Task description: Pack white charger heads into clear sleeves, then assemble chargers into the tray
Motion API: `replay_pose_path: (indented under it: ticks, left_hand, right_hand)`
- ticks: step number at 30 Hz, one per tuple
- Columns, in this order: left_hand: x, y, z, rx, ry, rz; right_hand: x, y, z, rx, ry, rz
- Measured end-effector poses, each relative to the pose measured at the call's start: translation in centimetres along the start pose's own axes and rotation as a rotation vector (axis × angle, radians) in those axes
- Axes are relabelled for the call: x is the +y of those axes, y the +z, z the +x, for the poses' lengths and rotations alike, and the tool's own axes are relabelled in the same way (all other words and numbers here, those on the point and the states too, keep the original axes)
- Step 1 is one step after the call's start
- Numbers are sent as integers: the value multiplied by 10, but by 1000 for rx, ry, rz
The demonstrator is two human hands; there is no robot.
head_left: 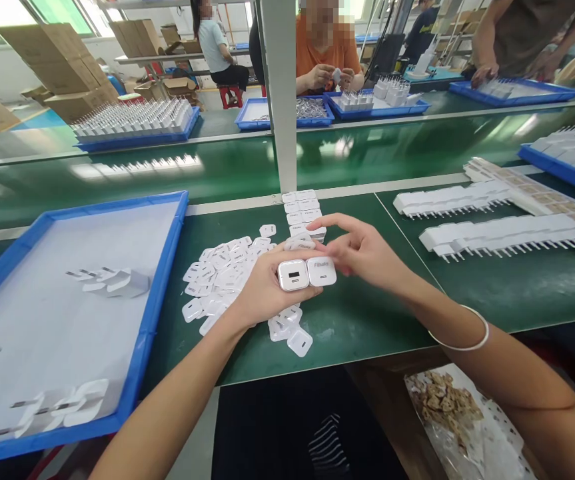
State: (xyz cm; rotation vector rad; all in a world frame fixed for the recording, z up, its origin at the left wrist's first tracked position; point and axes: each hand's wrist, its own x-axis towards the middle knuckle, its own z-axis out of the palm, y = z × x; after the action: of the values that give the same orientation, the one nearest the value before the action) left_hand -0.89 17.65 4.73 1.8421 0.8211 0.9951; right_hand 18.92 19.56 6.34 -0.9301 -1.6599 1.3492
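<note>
My left hand (262, 288) is closed around two white chargers held side by side, their end faces towards me. The left charger (293, 275) shows a wide dark port and a narrow one. On the right charger (322, 272) the face bears grey print and one narrow slot. A small white face plate (300, 243) lies at the fingers of that hand. My right hand (362, 252) is beside the right charger, index finger stretched out and the other fingers bent; whether its fingertips touch the charger is hard to see. Loose white face plates (227, 267) are heaped under and left of my left hand.
Stacked face plates (301, 207) stand behind my hands. A blue-rimmed tray (150, 313) with several plug chargers is at left. Rows of chargers (502, 233) lie at right. Beyond a metal post (283, 100), co-workers handle parts over blue trays (377, 107).
</note>
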Motion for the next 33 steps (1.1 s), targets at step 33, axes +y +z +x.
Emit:
replay_pose_path:
  ticks: [33]
  left_hand:
    - [2, 0, -1, -6, -239, 19]
  right_hand:
    - [9, -8, 5, 101, -159, -374]
